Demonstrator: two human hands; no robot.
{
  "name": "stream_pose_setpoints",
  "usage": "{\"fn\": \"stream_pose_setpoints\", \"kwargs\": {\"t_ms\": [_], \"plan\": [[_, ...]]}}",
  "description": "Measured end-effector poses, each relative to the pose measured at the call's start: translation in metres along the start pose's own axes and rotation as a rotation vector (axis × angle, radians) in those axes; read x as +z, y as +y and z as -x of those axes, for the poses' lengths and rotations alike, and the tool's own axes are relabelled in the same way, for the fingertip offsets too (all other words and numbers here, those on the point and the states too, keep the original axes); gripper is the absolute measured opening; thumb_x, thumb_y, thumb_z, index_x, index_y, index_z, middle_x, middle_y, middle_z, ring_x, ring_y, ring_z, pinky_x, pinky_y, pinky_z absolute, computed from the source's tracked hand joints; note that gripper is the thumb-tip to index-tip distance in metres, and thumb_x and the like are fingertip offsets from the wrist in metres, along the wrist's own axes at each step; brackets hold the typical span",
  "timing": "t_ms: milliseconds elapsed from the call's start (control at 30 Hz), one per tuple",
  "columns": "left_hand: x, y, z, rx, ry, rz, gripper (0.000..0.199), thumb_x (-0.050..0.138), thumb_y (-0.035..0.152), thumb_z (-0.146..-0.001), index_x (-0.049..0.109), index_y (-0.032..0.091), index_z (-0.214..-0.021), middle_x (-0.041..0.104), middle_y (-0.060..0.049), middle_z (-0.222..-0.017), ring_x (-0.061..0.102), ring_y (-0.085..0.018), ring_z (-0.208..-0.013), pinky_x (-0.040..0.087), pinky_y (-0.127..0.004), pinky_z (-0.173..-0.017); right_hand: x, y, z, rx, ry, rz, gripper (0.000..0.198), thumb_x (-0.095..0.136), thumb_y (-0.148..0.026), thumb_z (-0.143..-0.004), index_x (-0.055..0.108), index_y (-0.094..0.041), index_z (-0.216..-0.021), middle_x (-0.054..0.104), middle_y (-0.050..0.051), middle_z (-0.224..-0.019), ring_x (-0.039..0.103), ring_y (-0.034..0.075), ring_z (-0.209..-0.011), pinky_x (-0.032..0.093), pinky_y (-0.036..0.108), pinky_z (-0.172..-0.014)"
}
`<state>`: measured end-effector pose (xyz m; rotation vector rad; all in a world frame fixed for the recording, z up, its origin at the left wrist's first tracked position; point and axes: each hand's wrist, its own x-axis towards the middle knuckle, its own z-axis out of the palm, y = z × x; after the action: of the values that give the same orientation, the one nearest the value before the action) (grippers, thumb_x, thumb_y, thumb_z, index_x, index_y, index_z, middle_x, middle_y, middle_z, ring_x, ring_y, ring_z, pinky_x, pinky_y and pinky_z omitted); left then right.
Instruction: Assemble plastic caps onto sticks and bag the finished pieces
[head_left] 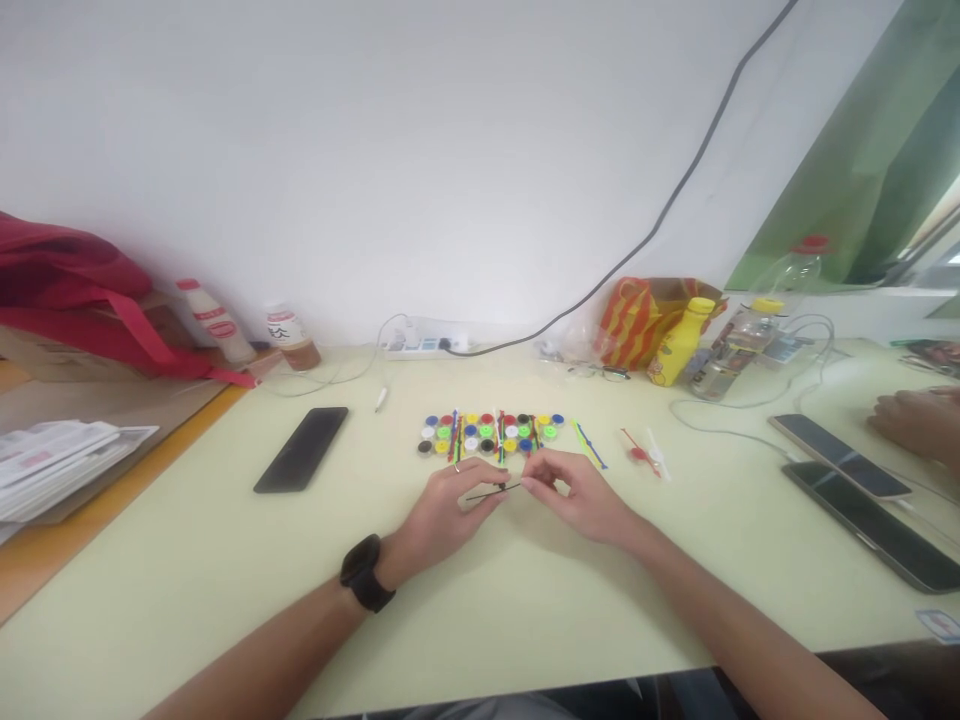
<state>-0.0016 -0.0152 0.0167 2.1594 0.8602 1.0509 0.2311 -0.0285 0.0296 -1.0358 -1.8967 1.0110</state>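
A thin black stick (pixel 484 495) with a small dark piece on it spans the gap between my hands, just above the table. My left hand (pixel 450 503), with a ring and a black watch at the wrist, pinches it near the small piece. The fingertips of my right hand (pixel 574 490) are closed on its other end. Right behind my hands lie rows of small round discs (pixel 471 432) in several colours, with bundles of thin coloured sticks (pixel 500 432) among them. More sticks (pixel 590 444) and a red stick with a red disc (pixel 639 453) lie to the right.
A black phone (pixel 302 450) lies to the left, two more phones (pixel 870 520) to the right. Bottles (pixel 217 322) and a yellow bottle (pixel 681 343) stand along the wall, near a power strip (pixel 424 342). Another person's hand (pixel 915 425) rests at far right. Papers (pixel 60 465) sit left.
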Motion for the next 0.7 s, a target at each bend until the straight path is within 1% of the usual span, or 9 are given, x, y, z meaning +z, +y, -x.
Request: {"fn": "stream_pose_setpoints", "kwargs": {"t_ms": [167, 333, 400, 500, 567, 633, 700], "plan": [[-0.002, 0.000, 0.001, 0.060, -0.052, -0.057, 0.019, 0.062, 0.026, -0.096, 0.073, 0.027, -0.112, 0.076, -0.007, -0.108, 0.070, -0.023, -0.101, 0.056, -0.038, -0.092, -0.002, -0.002, -0.001, 0.015, 0.005, -0.043, 0.022, 0.058, -0.041, -0.098, 0.062, -0.021, -0.089, 0.058, 0.000, -0.074, 0.053, 0.016, -0.069, 0.042, 0.027, -0.063], [-0.002, -0.001, 0.001, 0.040, -0.049, -0.086, 0.018, 0.060, 0.028, -0.097, 0.073, 0.026, -0.109, 0.076, -0.008, -0.103, 0.071, -0.024, -0.096, 0.057, -0.039, -0.088, -0.001, -0.002, -0.001, 0.018, 0.023, -0.065, 0.028, 0.059, -0.047, -0.097, 0.064, -0.021, -0.090, 0.060, 0.001, -0.075, 0.055, 0.016, -0.069, 0.045, 0.028, -0.064], [-0.001, 0.001, 0.000, 0.044, -0.050, -0.083, 0.017, 0.060, 0.028, -0.097, 0.073, 0.026, -0.108, 0.076, -0.009, -0.104, 0.070, -0.024, -0.098, 0.057, -0.039, -0.089, 0.000, -0.001, -0.001, 0.014, 0.027, -0.083, 0.029, 0.059, -0.049, -0.096, 0.064, -0.021, -0.089, 0.061, 0.001, -0.076, 0.055, 0.016, -0.070, 0.046, 0.029, -0.065], [-0.001, 0.007, 0.000, 0.057, -0.041, -0.021, 0.015, 0.065, 0.027, -0.094, 0.072, 0.025, -0.107, 0.074, -0.010, -0.113, 0.069, -0.025, -0.106, 0.056, -0.041, -0.095, 0.001, 0.003, -0.003, 0.018, 0.049, -0.131, 0.030, 0.060, -0.050, -0.095, 0.065, -0.021, -0.091, 0.063, 0.002, -0.080, 0.057, 0.017, -0.073, 0.048, 0.029, -0.068], [-0.001, 0.009, -0.001, 0.036, -0.063, 0.058, 0.016, 0.066, 0.025, -0.094, 0.072, 0.024, -0.108, 0.073, -0.009, -0.116, 0.068, -0.024, -0.107, 0.055, -0.041, -0.096, 0.001, 0.007, -0.005, 0.028, 0.073, -0.185, 0.030, 0.063, -0.051, -0.094, 0.066, -0.021, -0.095, 0.065, 0.003, -0.083, 0.059, 0.017, -0.074, 0.050, 0.030, -0.069], [0.000, 0.009, -0.002, -0.013, -0.094, 0.140, 0.017, 0.065, 0.025, -0.094, 0.072, 0.024, -0.110, 0.073, -0.009, -0.112, 0.069, -0.022, -0.101, 0.057, -0.038, -0.092, 0.002, 0.010, -0.006, 0.030, 0.110, -0.245, 0.030, 0.066, -0.049, -0.092, 0.065, -0.022, -0.104, 0.065, 0.003, -0.086, 0.061, 0.017, -0.075, 0.052, 0.031, -0.071], [0.001, 0.007, -0.003, -0.075, -0.085, 0.217, 0.018, 0.068, 0.027, -0.093, 0.071, 0.023, -0.111, 0.072, -0.008, -0.107, 0.069, -0.021, -0.094, 0.058, -0.036, -0.087, 0.001, 0.010, -0.005, 0.013, 0.166, -0.257, 0.032, 0.066, -0.047, -0.093, 0.063, -0.023, -0.112, 0.066, 0.004, -0.089, 0.062, 0.017, -0.077, 0.053, 0.032, -0.072]]}}
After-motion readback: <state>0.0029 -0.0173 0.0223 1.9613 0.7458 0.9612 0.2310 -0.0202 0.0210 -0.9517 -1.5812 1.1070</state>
